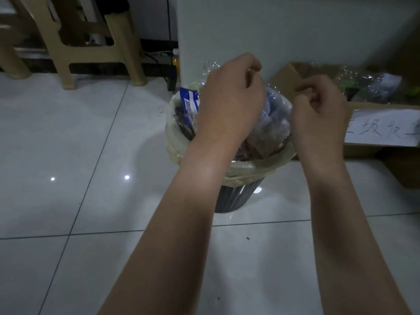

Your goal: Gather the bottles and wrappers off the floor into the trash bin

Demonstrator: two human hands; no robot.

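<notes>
A dark trash bin [236, 198] with a pale yellow liner [250, 169] stands on the tiled floor, packed with wrappers. A blue and white wrapper [189, 103] sticks up at its left rim. My left hand [229, 98] hovers over the bin's mouth, fingers curled around a crinkled clear plastic wrapper [276, 103] that bulges above the trash. My right hand [318, 114] is at the bin's right rim with loosely curled fingers, next to that plastic. Whether it grips the plastic is hidden.
An open cardboard box [363, 146] with a handwritten paper label sits right of the bin, holding clear plastic bottles [372, 85]. A white cabinet side [272, 30] rises behind. An orange bottle [175, 62] stands beside it. Beige stool legs [91, 60] are at the far left.
</notes>
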